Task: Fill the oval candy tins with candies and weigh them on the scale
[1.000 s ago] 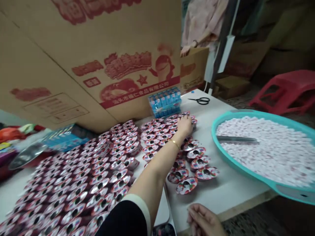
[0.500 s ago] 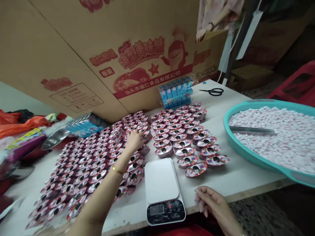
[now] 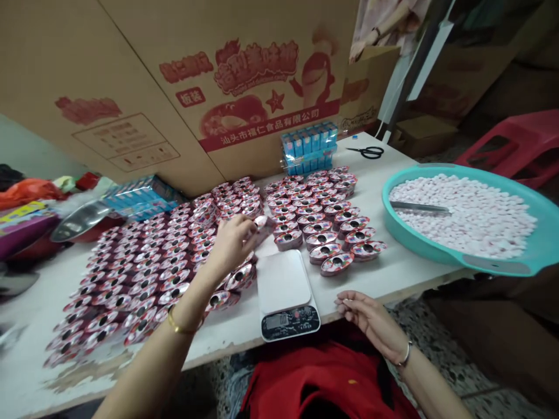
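Observation:
My left hand [image 3: 234,241] grips a small oval box [image 3: 263,227] just above the far left corner of the white scale [image 3: 283,282]. The scale's plate bears nothing. At the table's front edge, right of the scale, my right hand [image 3: 364,317] has its thumb and fingertips pinched together on a tiny pale piece too small to name. Many pink and white oval boxes with dark round holes stand in rows left of the scale [image 3: 174,250], and a smaller group [image 3: 321,238] stands behind and right of it.
A turquoise basin [image 3: 441,254] of white candies holds a metal scoop [image 3: 419,207]. Black scissors [image 3: 371,152], blue packs [image 3: 308,151] and a metal bowl [image 3: 85,220] lie farther back. Large cartons [image 3: 144,75] wall the rear; a person's hand [image 3: 358,49] shows beyond. A red stool [image 3: 510,142] stands right.
My left hand has lifted an oval box from the left rows and moved it right towards the scale. My right hand remains near the table edge. The view has shifted, showing more of my red clothing.

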{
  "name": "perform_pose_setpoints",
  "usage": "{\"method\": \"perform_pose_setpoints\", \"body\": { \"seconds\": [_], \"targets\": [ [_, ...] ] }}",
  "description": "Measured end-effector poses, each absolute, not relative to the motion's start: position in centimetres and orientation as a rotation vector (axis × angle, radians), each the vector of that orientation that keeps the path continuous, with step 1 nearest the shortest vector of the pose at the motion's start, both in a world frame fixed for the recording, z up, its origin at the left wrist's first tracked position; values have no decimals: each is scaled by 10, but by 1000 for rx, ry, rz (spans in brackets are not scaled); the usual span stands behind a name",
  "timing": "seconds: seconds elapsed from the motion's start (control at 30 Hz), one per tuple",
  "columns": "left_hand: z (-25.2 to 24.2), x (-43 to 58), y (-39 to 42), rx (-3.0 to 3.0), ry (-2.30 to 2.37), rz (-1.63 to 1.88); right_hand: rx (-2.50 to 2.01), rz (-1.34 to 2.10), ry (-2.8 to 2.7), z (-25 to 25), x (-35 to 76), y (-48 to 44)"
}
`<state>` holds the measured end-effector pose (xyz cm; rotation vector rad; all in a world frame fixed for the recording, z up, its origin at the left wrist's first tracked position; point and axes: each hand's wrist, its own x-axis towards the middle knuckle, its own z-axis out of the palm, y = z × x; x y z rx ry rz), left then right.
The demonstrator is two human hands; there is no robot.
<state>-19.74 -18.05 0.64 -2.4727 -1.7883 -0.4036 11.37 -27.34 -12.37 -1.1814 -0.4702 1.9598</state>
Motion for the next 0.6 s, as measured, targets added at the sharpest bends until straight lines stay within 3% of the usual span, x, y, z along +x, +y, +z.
{"method": "perform_pose_setpoints", "body": {
  "seconds": [0.23,0.47,0.6],
  "targets": [
    [-34,-164,-247,-2734,-1791,-312,-1271,2016,-716,-101,105,-277],
    [-57,-185,-280,-2503,-1818,-846,-1206,1820,-1332,-59,70,-247],
    [-81,-197,-323,-2349,-1975,-1077,-1133,1426,-1891,-31,27,-219]
  ]
}}
